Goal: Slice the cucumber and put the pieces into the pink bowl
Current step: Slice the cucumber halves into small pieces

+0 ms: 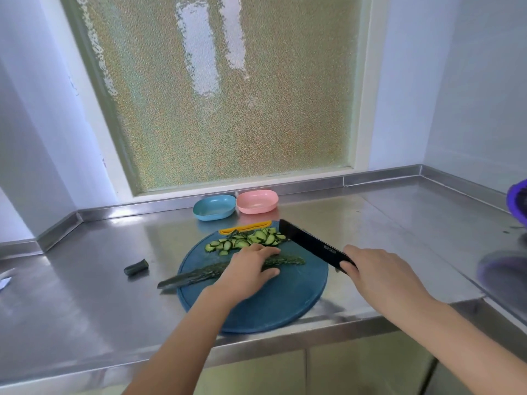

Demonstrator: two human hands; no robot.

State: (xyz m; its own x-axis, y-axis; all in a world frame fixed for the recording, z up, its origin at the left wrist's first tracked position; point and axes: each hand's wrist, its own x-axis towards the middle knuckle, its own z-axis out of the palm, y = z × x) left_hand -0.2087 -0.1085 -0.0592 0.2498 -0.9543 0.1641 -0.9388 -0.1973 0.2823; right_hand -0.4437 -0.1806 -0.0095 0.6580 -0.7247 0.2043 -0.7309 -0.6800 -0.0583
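A long dark cucumber half (196, 276) lies across the round blue cutting board (265, 309), its left tip past the board's edge. My left hand (251, 269) presses down on its middle. A pile of cucumber slices (245, 240) rests at the board's far side. My right hand (376, 272) grips the handle of a black knife (308, 240), whose blade is raised above the board's right side and points toward the slices. The pink bowl (257, 201) stands by the window at the back and looks empty.
A blue bowl (214, 207) sits just left of the pink one. A cut cucumber end (136, 267) lies on the steel counter (85, 295) left of the board. A purple object (517, 202) is at the right edge. The counter's front edge runs just below the board.
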